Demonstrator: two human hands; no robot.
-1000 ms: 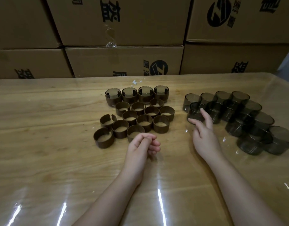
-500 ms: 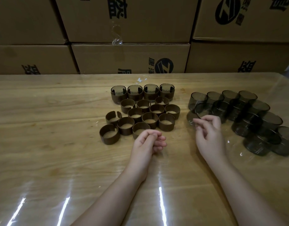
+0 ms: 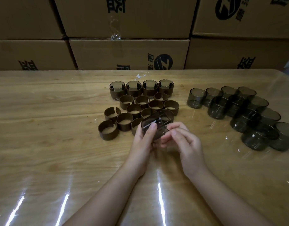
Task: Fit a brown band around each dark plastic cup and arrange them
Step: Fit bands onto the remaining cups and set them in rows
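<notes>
A dark see-through plastic cup (image 3: 158, 123) is held tilted just above the table, in front of the loose brown bands (image 3: 124, 121). My left hand (image 3: 143, 141) grips its left side, thumb on the wall. My right hand (image 3: 184, 142) touches its right side with curled fingertips. Behind the bands stands a row of several banded cups (image 3: 141, 89). A cluster of several bare dark cups (image 3: 248, 115) sits at the right.
The wooden table (image 3: 42, 144) has a glossy clear cover. Stacked cardboard boxes (image 3: 127, 51) form a wall along its far edge. A scrap of clear tape (image 3: 140, 76) lies behind the banded cups.
My right hand took a bare cup from the right cluster and carried it left to the centre. My left hand, idle before, now grips that cup.
</notes>
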